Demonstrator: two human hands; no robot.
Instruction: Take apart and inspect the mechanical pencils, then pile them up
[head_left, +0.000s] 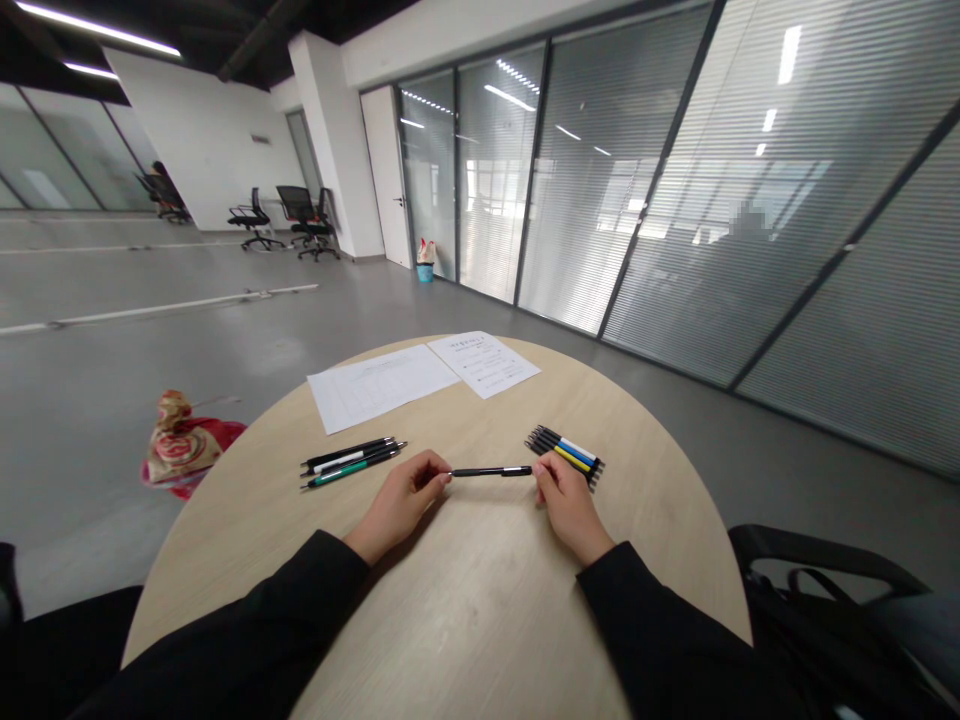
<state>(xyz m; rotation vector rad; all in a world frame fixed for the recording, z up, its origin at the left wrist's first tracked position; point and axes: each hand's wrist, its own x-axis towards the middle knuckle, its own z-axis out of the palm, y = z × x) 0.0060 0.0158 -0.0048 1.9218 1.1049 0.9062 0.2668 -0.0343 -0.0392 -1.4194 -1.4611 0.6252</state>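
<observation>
Our left hand (401,503) and right hand (568,502) grip one slim black pen (487,471)

We hold the pen level by its two ends, left fingers pinched on one, right fingers closed at the other, just over the round, pale wood-grain surface (480,620). Near its right end we see a small white marking.

Taking the pen as the clock's centre, at nine o'clock we have a loose group of dark slim pens (354,468), one green-barrelled. At three, partly behind our right hand, lies a neat row of black-ended pens (576,453) with white, blue and yellow barrels; whether the hand touches them, we cannot tell. A printed white sheet (386,383) lies towards half past ten, and a second printed sheet (487,367) at twelve.
</observation>
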